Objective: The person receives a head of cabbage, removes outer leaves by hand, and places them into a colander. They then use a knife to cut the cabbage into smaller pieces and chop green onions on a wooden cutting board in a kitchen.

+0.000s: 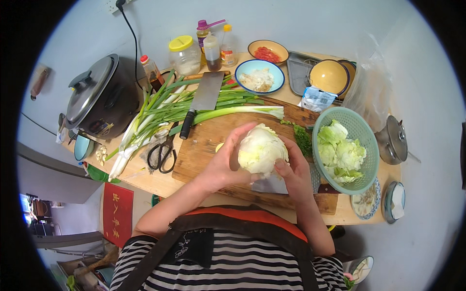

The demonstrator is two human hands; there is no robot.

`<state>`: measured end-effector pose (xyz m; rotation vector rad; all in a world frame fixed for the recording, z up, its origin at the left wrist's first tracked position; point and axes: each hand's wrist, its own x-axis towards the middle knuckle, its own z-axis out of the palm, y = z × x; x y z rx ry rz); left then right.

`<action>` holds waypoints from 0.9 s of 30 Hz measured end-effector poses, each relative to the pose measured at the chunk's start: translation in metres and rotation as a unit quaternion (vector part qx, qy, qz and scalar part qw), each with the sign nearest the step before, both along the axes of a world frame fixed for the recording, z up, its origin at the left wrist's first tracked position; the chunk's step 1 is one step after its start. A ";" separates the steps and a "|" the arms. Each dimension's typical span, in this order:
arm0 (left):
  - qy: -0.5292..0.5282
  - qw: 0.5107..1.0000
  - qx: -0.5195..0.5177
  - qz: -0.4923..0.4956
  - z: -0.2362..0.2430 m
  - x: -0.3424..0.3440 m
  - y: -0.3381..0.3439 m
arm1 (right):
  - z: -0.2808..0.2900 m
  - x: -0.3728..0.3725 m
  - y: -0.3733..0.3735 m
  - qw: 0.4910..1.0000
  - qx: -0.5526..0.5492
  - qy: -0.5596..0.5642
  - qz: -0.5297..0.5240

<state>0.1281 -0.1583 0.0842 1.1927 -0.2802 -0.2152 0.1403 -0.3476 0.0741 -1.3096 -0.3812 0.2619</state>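
Between both hands I hold a pale head of lettuce above the wooden cutting board. My left hand wraps its left side, and my right hand grips its right side, thumb across the lower front. Partly hidden beneath my hands lies a wide metal blade on the near part of the board. Right of my right hand, a light green colander contains torn lettuce leaves. A cleaver with a black handle rests across long green scallions at the board's far left.
Black scissors and garlic cloves lie left of the board. A big dark pot stands far left. Behind are a bowl of white powder, a bowl of red pieces and several bottles. A lidded metal pot sits right of the colander.
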 end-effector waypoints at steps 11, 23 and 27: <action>0.059 0.995 0.035 0.074 0.000 -0.003 0.000 | -0.007 -0.006 0.015 0.927 -0.204 -0.301 -0.091; 0.094 0.984 -0.092 0.124 -0.014 -0.014 -0.009 | 0.002 -0.011 0.022 0.947 -0.209 -0.195 -0.145; 0.051 0.989 -0.055 0.123 -0.017 -0.016 -0.012 | -0.012 -0.008 0.026 0.959 -0.149 -0.169 -0.171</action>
